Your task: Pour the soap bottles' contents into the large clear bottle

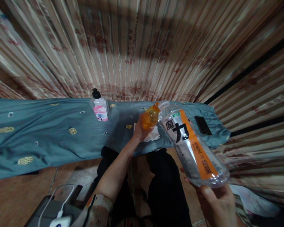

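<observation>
a clear bottle [196, 148] slanted over the cloth [52, 135]'s near edge, its base pinched by the right hand [215, 201]; the left hand [139, 130] wrapped an orange bottle [150, 119] above it. both seemed slippery, easily dented, best held mid-body.

The left arm reaches far out to the middle, with its sleeve pushed up by the elbow. The left hand [140, 129] is curled closed at the end of it. The right hand [213, 198] is near, low on the right side, with its thumb up on top and its fingers bent under. Two legs [167, 186] in black show between the arms.
</observation>
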`<state>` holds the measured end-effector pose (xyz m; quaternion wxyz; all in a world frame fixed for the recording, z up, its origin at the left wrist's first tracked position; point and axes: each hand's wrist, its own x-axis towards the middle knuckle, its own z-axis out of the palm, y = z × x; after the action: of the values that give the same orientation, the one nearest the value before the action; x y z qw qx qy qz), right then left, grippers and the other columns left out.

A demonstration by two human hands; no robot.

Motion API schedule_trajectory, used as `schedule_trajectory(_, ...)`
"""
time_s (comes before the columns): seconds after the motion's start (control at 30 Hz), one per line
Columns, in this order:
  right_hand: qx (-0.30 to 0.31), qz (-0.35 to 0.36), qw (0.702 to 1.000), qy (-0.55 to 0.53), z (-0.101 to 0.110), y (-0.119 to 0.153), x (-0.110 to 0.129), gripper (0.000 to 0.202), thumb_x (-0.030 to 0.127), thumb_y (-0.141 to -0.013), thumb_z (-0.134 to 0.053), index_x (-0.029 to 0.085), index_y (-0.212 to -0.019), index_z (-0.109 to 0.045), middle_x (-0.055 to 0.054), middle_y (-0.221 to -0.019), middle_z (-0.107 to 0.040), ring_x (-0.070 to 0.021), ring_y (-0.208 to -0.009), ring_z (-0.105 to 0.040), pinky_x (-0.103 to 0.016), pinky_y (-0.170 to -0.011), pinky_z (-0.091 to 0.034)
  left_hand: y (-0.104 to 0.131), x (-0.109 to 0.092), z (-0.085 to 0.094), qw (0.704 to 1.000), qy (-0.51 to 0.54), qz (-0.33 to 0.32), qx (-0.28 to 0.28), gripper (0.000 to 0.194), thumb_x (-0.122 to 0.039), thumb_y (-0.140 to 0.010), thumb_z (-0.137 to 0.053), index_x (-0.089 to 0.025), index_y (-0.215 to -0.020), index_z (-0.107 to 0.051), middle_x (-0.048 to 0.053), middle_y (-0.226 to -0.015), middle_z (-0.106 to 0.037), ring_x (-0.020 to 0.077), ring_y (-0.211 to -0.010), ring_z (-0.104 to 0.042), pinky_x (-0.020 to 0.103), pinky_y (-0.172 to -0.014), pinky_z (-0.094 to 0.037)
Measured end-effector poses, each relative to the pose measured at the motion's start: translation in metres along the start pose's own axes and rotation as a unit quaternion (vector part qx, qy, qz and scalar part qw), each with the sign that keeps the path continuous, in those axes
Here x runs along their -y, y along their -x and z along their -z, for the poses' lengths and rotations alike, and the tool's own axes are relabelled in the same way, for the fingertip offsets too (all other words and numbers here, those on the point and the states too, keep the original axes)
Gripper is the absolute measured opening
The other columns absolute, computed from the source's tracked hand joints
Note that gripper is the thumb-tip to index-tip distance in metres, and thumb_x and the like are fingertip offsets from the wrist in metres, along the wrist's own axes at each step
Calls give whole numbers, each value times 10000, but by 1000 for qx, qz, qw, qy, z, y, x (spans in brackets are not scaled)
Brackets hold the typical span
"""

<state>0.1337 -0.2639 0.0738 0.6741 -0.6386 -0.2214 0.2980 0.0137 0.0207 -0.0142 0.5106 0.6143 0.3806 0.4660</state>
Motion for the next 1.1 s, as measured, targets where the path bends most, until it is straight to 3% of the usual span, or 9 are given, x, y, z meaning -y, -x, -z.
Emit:
schedule_trajectory(0.13, 3, 0, 1000, 21, 3, 0, -2, 558, 278, -718, -880, 224, -1236, -678, -103, -997, -838, -346, -781, -810, -508, -760, -660, 0, -2, 0, 1000, -2, -2, -3, 766, -142, -627, -857, -228, -1304, -510, 68, -1254, -696, 244, -1120, -691, 401, -1003, -565)
schedule_trajectory(0.7, -6, -7, 1000, 22, 0, -1, -1, 579, 313, -709, -879, 226, -1236, -656, -88, -926, -840, -327, -716, -801, -487, -724, -663, 1, -6, 1, 1000, -6, 1, 1, 756, -143, -637, -842, -209, -1307, -498, 92, -1245, -702, 257, -1110, -702, 451, -1002, -571)
schedule_trajectory(0.9, 2, 0, 1000, 25, 1, -1, -1, 584, 345, -739, -864, 230, -1274, -662, -93, -973, -836, -332, -775, -799, -504, -760, -654, 2, -7, 1, 1000, -1, -3, -6, 733, -144, -631, -845, -226, -1286, -526, 68, -1256, -705, 258, -1123, -701, 393, -993, -574)
schedule_trajectory(1.1, 6, -3, 1000, 3, 3, -2, -2, 570, 333, -727, -875, 225, -1250, -676, -102, -1001, -828, -340, -783, -799, -522, -753, -655, 3, -7, 2, 1000, -7, -7, 0, 771, -153, -641, -839, -221, -1333, -506, 82, -1274, -709, 255, -1130, -706, 414, -1002, -578)
